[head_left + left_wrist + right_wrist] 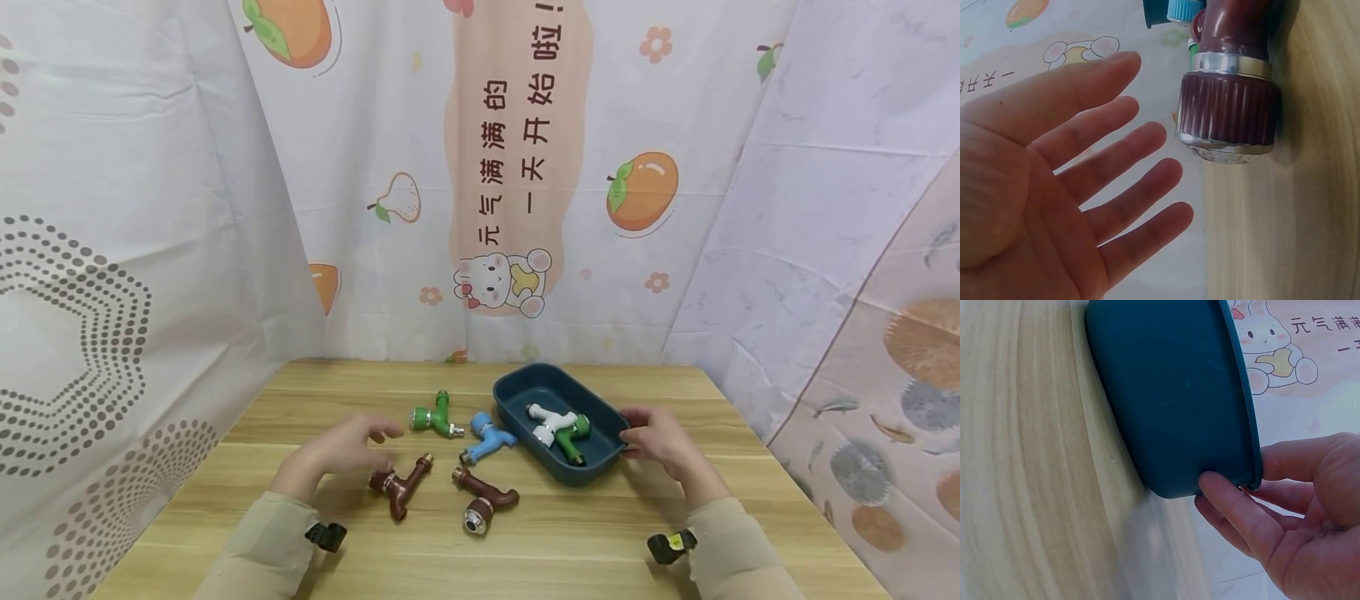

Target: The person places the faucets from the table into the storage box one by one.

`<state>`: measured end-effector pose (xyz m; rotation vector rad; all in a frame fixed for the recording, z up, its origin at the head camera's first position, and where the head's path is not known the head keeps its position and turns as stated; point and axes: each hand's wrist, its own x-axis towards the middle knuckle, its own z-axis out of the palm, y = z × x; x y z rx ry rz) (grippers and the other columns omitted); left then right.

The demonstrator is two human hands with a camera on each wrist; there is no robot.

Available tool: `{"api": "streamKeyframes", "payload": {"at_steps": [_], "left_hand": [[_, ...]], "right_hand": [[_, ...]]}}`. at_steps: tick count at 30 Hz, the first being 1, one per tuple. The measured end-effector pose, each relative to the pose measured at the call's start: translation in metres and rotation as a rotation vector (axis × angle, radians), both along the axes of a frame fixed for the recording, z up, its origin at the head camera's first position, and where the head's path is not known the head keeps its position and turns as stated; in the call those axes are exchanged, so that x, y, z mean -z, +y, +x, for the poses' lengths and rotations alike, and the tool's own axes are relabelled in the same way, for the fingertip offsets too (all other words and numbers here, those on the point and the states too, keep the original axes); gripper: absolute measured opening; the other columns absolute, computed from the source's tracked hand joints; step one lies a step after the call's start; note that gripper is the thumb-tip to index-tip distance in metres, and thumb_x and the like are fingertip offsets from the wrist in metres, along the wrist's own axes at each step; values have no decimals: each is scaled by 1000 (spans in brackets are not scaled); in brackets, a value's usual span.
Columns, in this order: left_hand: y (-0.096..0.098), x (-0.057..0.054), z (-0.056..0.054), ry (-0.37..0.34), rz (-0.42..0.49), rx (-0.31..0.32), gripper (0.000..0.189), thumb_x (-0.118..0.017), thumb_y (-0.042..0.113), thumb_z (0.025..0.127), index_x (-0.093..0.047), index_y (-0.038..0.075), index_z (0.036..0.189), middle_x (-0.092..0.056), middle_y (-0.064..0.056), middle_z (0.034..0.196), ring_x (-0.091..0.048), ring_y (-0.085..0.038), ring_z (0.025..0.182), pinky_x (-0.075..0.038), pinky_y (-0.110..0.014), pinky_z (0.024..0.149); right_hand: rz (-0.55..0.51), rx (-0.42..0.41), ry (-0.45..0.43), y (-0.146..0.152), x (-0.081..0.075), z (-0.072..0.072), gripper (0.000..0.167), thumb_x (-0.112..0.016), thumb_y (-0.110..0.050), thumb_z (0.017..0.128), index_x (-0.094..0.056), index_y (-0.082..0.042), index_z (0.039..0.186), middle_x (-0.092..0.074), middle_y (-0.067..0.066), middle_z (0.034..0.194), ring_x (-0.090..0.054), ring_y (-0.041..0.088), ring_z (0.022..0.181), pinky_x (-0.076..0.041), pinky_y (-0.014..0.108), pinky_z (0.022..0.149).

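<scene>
My right hand (660,437) grips the right end of a dark teal plastic basin (542,379), with thumb and fingers pinching its rim and end wall (1179,412). Inside lie a white faucet (553,419) and a green faucet (567,446), partly overlapping. On the left, my left hand (341,454) hovers with spread fingers, empty, beside a dark brown faucet (402,490). That faucet's ribbed knob (1229,109) is just past the fingertips in the left wrist view. A second brown faucet (486,497), a blue faucet (489,440) and another green faucet (440,414) lie between the hands.
The wooden table (420,567) carries everything. Behind it hangs a printed curtain (390,275) with fruit and a cartoon rabbit, and more curtains close in both sides. Each wrist wears a small black camera, one on the left sleeve (258,533).
</scene>
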<state>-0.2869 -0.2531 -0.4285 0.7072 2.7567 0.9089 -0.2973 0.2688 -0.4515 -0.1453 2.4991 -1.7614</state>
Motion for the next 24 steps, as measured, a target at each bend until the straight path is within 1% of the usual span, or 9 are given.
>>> {"api": "streamKeyframes", "payload": {"at_steps": [5, 10, 12, 14, 18, 22, 24], "left_hand": [[0, 4, 2, -59, -4, 39, 51, -83, 11, 80, -69, 4, 128, -69, -10, 124, -61, -33, 110, -52, -52, 90], [3, 7, 5, -125, -27, 20, 44, -85, 7, 77, -73, 6, 119, -70, -4, 104, -63, -23, 96, -53, -45, 83], [4, 7, 7, -143, -28, 22, 40, -84, 5, 76, -74, 7, 115, -69, -2, 98, -63, -20, 91, -53, -44, 81], [5, 7, 8, -155, -22, 31, 38, -83, 3, 76, -75, 6, 112, -69, -1, 94, -63, -19, 88, -53, -43, 80], [6, 8, 10, -148, -27, 49, 34, -82, -1, 74, -76, 9, 105, -67, 1, 91, -60, -20, 85, -51, -41, 77], [7, 10, 11, -138, -28, 77, 32, -79, -6, 70, -75, 12, 96, -67, 1, 86, -58, -20, 80, -49, -36, 71], [7, 10, 10, -132, -31, 89, 33, -78, -8, 69, -75, 13, 94, -67, 1, 85, -58, -19, 78, -49, -33, 69]], "right_hand": [[-2, 0, -1, 0, 0, 1, 48, -57, 12, 92, -43, 21, 138, -51, 39, 130, -63, 41, 108, -59, 50, 82], [2, -3, 4, -1, 0, 1, 47, -56, 12, 92, -44, 21, 137, -51, 39, 130, -63, 42, 108, -58, 51, 83], [4, -6, 6, 0, 0, 1, 48, -56, 12, 92, -44, 22, 137, -51, 39, 130, -63, 43, 108, -58, 50, 83], [3, -6, 4, 0, 0, 1, 48, -56, 12, 92, -44, 22, 137, -51, 40, 130, -63, 43, 109, -59, 50, 82], [1, -5, 1, 0, 0, 1, 48, -56, 12, 92, -43, 22, 138, -51, 40, 131, -63, 43, 109, -59, 49, 82], [4, -6, 6, 0, -1, 1, 48, -57, 12, 92, -44, 22, 137, -51, 39, 130, -63, 42, 108, -59, 49, 81], [4, -4, 7, 0, -1, 1, 48, -57, 12, 92, -44, 22, 137, -52, 39, 129, -63, 42, 108, -59, 49, 81]]}}
